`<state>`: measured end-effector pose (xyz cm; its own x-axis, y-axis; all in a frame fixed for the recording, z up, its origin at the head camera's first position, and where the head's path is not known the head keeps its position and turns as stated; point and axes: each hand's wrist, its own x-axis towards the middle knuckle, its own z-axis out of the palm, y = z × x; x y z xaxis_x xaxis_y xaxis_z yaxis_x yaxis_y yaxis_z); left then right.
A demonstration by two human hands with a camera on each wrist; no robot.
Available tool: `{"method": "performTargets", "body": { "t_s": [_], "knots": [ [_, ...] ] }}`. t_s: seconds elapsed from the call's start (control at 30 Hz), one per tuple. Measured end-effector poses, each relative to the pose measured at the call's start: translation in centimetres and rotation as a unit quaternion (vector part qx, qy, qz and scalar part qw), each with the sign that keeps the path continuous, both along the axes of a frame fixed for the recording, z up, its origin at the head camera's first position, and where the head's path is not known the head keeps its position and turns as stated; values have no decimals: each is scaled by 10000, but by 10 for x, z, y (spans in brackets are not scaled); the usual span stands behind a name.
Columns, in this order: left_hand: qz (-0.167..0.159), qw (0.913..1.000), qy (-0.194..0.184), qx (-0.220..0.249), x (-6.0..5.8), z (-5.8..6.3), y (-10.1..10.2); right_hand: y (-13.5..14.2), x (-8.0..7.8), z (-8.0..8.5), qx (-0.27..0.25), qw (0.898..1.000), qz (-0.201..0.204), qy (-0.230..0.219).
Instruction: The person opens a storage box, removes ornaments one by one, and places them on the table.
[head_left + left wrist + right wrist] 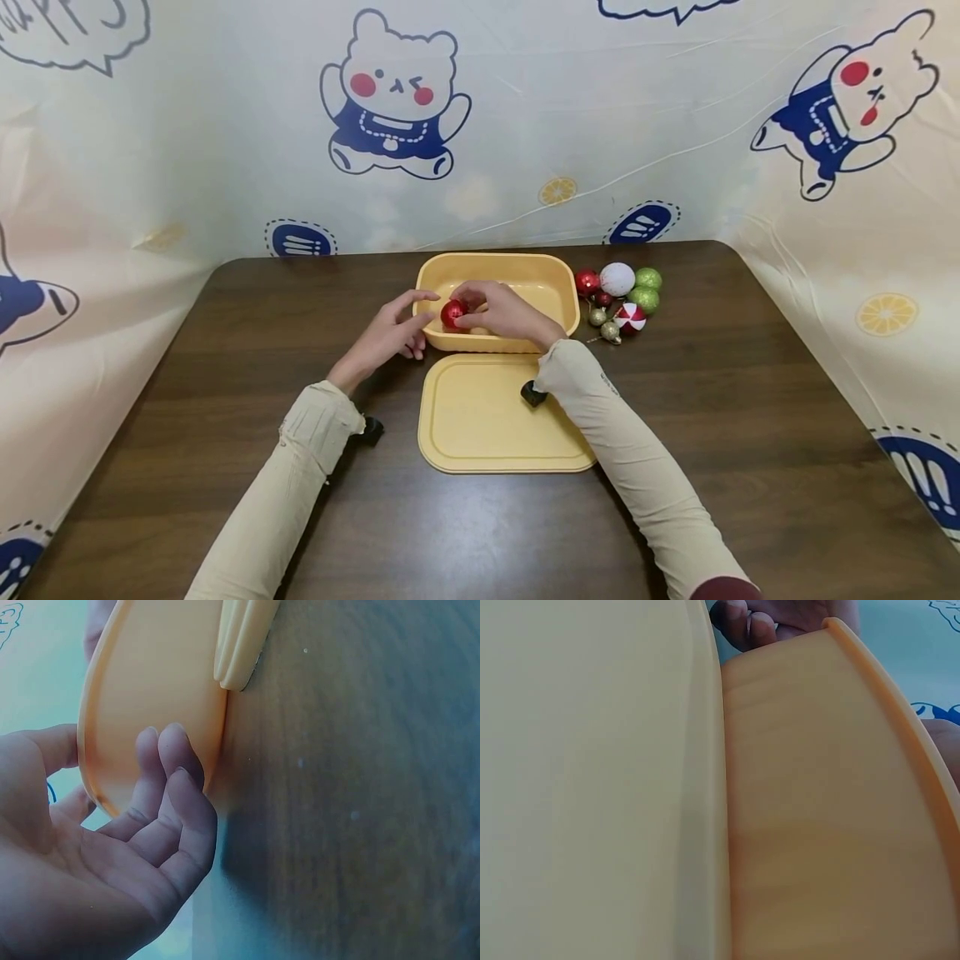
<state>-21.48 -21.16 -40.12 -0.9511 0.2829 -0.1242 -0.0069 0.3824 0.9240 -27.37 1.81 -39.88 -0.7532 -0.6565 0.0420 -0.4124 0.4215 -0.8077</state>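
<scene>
A yellow plastic box (pixel 558 271) stands near the back of the table. Inside its left part, my right hand (pixel 506 312) holds a shiny red Christmas bauble (pixel 453 313) between thumb and fingers. In the right wrist view the box's outer wall (pixel 825 787) hides that hand's grip. My left hand (pixel 392 329) is at the box's left end, with thumb and index finger reaching over the rim. In the left wrist view the left hand's other fingers (pixel 191 817) bend loosely outside the wall. The flat yellow lid (pixel 487 417) lies in front of the box.
Right of the box, several ornaments lie in a cluster: a white ball (pixel 617 279), green glitter balls (pixel 645 298), a red bauble (pixel 587 282), a red-and-white striped ball (pixel 630 317) and small gold ones (pixel 611 332). A printed cloth (pixel 510 125) hangs behind the brown table (pixel 225 375).
</scene>
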Motion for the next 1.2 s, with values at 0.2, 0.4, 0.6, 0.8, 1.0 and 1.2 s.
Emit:
{"method": "performTargets", "body": {
  "t_s": [0.2, 0.4, 0.6, 0.8, 1.0, 1.2],
  "knots": [
    [5, 9999, 114, -47, 0, -3, -1, 0, 2, 5, -97, 9995, -197, 227],
    [-6, 9998, 204, -33, -1, 1, 0, 5, 5, 20, -272, 9980, -386, 429],
    [-53, 9997, 231, -46, -1, 0, 0, 12, 10, 33, -308, 9969, -401, 602],
    [-36, 9998, 201, -77, 0, -2, -1, 20, 16, 38, -161, 9956, -273, 878],
    [-65, 9997, 238, -68, 0, -2, -3, 33, 19, 44, -65, 9932, -318, 1118],
    [-67, 9996, 256, -11, 1, -2, -3, 48, 20, 41, -39, 9930, -358, 1121]
  ]
}}
